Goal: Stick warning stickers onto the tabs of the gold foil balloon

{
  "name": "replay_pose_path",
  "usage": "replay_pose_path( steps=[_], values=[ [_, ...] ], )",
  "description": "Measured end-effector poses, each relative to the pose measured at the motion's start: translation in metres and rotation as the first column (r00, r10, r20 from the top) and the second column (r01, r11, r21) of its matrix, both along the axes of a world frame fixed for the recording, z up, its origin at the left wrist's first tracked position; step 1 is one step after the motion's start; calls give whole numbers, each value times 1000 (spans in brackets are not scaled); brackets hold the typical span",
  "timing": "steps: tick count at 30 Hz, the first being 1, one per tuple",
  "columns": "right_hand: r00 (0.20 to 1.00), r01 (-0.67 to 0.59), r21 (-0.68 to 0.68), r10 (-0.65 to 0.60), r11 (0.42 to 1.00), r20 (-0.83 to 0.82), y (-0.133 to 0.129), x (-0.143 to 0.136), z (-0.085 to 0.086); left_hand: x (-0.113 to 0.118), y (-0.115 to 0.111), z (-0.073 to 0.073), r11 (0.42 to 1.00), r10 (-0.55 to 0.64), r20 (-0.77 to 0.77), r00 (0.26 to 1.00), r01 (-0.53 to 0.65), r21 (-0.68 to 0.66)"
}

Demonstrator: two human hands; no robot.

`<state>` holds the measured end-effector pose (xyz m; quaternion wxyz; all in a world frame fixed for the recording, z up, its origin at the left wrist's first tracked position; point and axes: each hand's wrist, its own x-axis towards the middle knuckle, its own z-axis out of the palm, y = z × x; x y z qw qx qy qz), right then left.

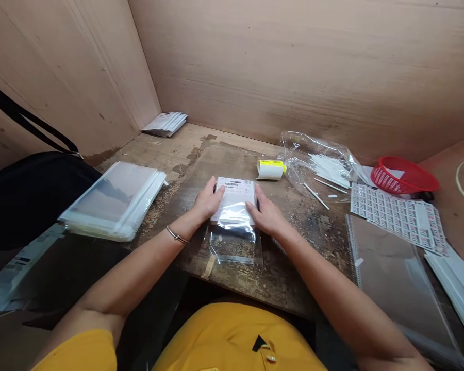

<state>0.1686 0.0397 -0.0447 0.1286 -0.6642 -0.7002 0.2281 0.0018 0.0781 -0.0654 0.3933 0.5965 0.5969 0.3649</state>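
Observation:
A stack of white printed cards [235, 201] lies inside a clear plastic sleeve, whose loose end [234, 247] spreads toward me over the table's front edge. My left hand [209, 200] grips the stack's left side, thumb on its top face. On the opposite side my right hand [268, 210] holds it the same way, thumb over the right edge. Just beyond, to the right, lies a white bottle with a yellow label [270, 169] on its side.
At left is a pile of clear sleeves [114, 198] beside a black bag [38, 193]. White cards [165, 123] sit in the back corner. To the right are white sticks [328, 169], a red basket [404, 178], a sticker sheet [398, 214] and a clear plastic stack [398, 278].

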Motion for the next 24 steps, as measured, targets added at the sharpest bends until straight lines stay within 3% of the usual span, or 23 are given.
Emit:
replay_pose_path(
  steps=[4, 6, 9, 10, 11, 12, 13, 15, 17, 21, 24],
  values=[
    [978, -111, -33, 115, 993, 172, 3, 5, 1, 0, -5, 10, 996, -84, -178, 980, 87, 6],
    [974, -91, -47, 98, 995, 203, 2, 14, 8, -7, -16, 20, 995, -90, -232, 969, 97, 19],
    [983, -37, 137, 11, 990, 185, -22, 30, 22, -20, -57, 28, 981, -95, -286, 954, 138, 133],
    [985, -75, 236, 35, 969, 167, -34, 34, 26, -22, -77, 27, 920, -176, -347, 921, 279, 275],
    [981, -155, 324, 107, 933, 163, -48, 36, 28, -23, -97, 25, 788, -299, -432, 851, 476, 391],
    [961, -262, 381, 205, 886, 185, -61, 36, 29, -22, -116, 22, 607, -419, -540, 730, 668, 431],
    [929, -363, 404, 291, 840, 230, -72, 34, 27, -19, -134, 17, 506, -436, -643, 630, 762, 404],
    [871, -475, 395, 358, 786, 337, -82, 26, 19, -9, -158, 6, 564, -327, -782, 531, 773, 289],
    [857, -470, 385, 304, 794, 417, -77, 13, 8, 0, -166, -3, 634, -289, -848, 443, 752, 177],
    [857, -410, 361, 217, 838, 468, -52, -2, 2, 8, -162, -5, 633, -327, -886, 330, 772, 54],
    [858, -457, 380, 287, 804, 425, -49, -1, 6, 6, -160, -1, 635, -332, -885, 325, 771, 45]
  ],
)
